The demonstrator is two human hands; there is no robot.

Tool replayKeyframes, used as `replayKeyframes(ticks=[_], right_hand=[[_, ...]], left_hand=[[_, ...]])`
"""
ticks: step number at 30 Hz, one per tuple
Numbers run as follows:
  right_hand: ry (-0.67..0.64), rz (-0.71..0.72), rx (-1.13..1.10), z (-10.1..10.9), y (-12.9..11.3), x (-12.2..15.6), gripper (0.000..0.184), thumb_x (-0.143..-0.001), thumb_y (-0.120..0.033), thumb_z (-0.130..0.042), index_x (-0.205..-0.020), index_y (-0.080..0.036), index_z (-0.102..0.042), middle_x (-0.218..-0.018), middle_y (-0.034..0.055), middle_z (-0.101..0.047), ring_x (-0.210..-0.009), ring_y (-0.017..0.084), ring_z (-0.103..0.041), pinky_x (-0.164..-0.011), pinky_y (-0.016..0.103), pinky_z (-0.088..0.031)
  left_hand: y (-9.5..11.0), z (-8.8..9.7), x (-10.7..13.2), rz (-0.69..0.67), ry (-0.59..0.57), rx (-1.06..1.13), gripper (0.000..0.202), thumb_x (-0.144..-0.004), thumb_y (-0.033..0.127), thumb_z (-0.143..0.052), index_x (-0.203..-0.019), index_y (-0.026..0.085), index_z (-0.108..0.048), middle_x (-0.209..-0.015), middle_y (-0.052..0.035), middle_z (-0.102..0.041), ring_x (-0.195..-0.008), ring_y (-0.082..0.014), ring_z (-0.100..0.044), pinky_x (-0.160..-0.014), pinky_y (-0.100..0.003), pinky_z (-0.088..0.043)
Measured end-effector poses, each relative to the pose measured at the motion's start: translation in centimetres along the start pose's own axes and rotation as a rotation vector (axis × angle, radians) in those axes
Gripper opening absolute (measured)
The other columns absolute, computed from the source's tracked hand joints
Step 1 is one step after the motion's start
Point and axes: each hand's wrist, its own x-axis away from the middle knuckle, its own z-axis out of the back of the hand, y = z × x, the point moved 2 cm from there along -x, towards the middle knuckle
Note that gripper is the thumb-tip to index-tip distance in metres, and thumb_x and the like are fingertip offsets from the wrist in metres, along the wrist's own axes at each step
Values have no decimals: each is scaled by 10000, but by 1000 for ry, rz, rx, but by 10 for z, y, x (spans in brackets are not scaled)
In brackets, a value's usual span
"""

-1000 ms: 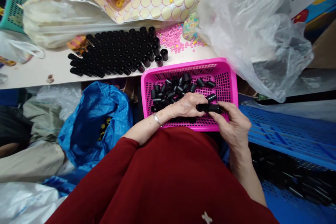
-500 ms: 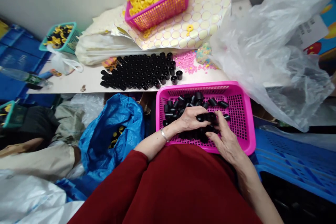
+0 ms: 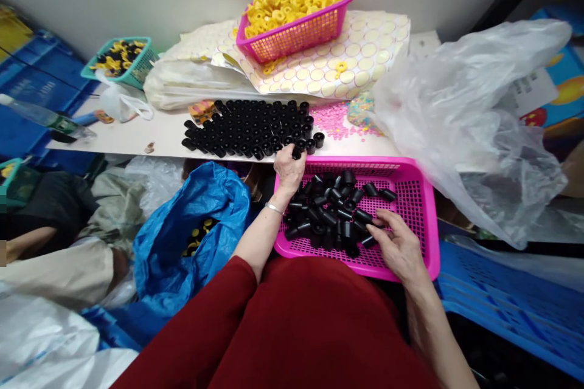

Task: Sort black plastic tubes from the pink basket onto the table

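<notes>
My left hand (image 3: 290, 169) reaches to the front edge of the white table, its fingers closed on a small black plastic cylinder (image 3: 297, 153) at the near right end of the tight rows of black cylinders (image 3: 250, 127) standing there. My right hand (image 3: 399, 244) is over the right side of the pink basket (image 3: 429, 219), thumb and fingers at a black cylinder (image 3: 364, 216) on the heap of loose ones; its grip on that piece is partly hidden. The loose cylinders (image 3: 326, 216) lie jumbled in the basket, which rests at my lap against the table.
A second pink basket (image 3: 296, 33) of yellow ring-like pieces stands on dotted sheets behind. Pink bits (image 3: 335, 121) and a clear plastic bag (image 3: 474, 91) lie right. A blue sack (image 3: 182, 219) is at left, a person's arm (image 3: 31, 237) beyond. Blue crates (image 3: 511, 304) are at right.
My left hand has moved from the basket up and left to the table's rows with a black cylinder. My right hand stays over the basket, slightly lower. The camera view has shifted a little.
</notes>
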Motion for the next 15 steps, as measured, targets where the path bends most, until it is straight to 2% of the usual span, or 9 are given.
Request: replayKeyframes(ticks=[3, 8, 12, 15], right_hand=[[49, -6, 106, 5, 4, -6, 312, -806, -481, -706, -966, -214, -680, -980, 68, -651, -816, 218, -663, -652, 383, -606], [26, -20, 192, 10, 4, -15, 265, -796, -439, -659, -939, -216, -655, -912, 47, -633, -770, 215, -640, -695, 402, -574], [25, -40, 318, 7, 3, -17, 195, -778, -372, -616, -891, -220, -659, -819, 37, -620, -686, 211, -598, -694, 409, -546], [-16, -48, 419, 3, 6, -16, 171, -773, -308, -570, -885, -222, -667, -855, 61, -657, -719, 228, -606, -731, 426, -540]], left_hand=[[4, -6, 0, 6, -24, -112, 96, -849, 240, -689, -781, 187, -648, -887, -101, -700, -933, -255, -647, -903, -365, -484], [5, -10, 1, 22, -64, -148, 134, -874, 289, -686, -830, 177, -628, -959, -145, -691, -1057, -311, -620, -954, -417, -466], [3, -1, 3, 29, -68, -129, 230, -864, 360, -741, -829, 181, -602, -966, -144, -674, -1091, -321, -611, -985, -422, -461], [3, 9, 12, -25, -100, -86, 217, -877, 364, -735, -871, 186, -612, -978, -138, -671, -1086, -305, -619, -1008, -425, -457]])
